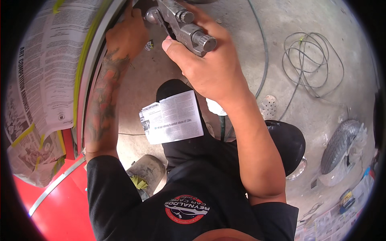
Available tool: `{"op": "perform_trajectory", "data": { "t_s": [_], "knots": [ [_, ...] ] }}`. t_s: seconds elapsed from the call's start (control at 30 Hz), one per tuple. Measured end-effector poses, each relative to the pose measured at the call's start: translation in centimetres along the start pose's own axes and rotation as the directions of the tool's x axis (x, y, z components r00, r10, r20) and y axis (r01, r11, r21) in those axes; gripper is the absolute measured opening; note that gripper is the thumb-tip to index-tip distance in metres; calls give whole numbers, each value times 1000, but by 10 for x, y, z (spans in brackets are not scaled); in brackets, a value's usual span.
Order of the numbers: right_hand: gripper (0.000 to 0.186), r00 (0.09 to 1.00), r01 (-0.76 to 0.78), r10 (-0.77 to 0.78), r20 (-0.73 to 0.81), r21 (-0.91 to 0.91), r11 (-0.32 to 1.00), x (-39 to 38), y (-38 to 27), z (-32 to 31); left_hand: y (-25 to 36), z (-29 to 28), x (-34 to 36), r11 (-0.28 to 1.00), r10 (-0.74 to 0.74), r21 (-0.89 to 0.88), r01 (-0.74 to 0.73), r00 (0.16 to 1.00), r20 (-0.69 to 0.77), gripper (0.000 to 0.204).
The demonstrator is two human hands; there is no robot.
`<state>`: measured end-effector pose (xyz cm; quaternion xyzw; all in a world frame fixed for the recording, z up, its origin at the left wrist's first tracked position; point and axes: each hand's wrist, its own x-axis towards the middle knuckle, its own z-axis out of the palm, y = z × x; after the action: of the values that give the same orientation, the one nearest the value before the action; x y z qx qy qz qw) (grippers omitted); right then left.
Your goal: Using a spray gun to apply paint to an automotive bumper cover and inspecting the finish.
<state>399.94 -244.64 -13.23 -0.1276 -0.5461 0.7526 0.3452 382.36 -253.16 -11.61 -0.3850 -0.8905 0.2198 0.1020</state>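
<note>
My right hand (213, 68) is closed around a grey metal spray gun (187, 30) with ridged knobs at its rear, held up in front of me. The thumb lies along the gun's side. To its left, my left hand (128, 32) is beside the pale edge trim of a red vehicle panel. Its fingers look curled, but the tips are hidden near the top edge, and what they grip cannot be made out. Folded newspaper (175, 118) rests over my dark-trousered leg. Below my right wrist shows a white object (216, 107), partly covered, with a dark green hose end (222, 127) beneath it.
Newspaper masking (48, 76) with yellow-green tape (82, 60) covers the vehicle at left, above bare red paint (64, 201). A thin hose (263, 44) crosses the concrete floor. Further right lie a coiled cable (309, 60), a tyre (341, 140) and a roll of tape (347, 199).
</note>
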Motion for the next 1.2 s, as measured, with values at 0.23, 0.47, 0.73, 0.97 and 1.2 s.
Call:
{"op": "perform_trajectory", "data": {
  "t_s": [0.23, 0.47, 0.73, 0.97, 1.2],
  "knots": [
    [46, 996, -33, 32, 77, 13, 999, 3, -2, -1, -28, 4, -23, 998, 38, 58, -35, 998, -47, 30],
    [44, 1000, 14, -14, 10, -19, 1000, 2, -10, 1, -30, 26, 2, 977, 213, 61, -206, 963, -163, 24],
    [44, 999, -34, 35, 40, -20, 999, 0, -15, -5, -18, 12, -8, 991, 127, 47, -122, 983, -132, 30],
    [44, 996, 84, -84, -15, -1, 996, 0, -7, 1, -13, 5, 2, 986, 170, 24, -168, 970, -173, 28],
    [44, 999, 50, -49, 17, -52, 997, -1, -7, -5, -13, 8, -1, 989, 135, 48, -138, 989, 67, 26]
  ]
}}
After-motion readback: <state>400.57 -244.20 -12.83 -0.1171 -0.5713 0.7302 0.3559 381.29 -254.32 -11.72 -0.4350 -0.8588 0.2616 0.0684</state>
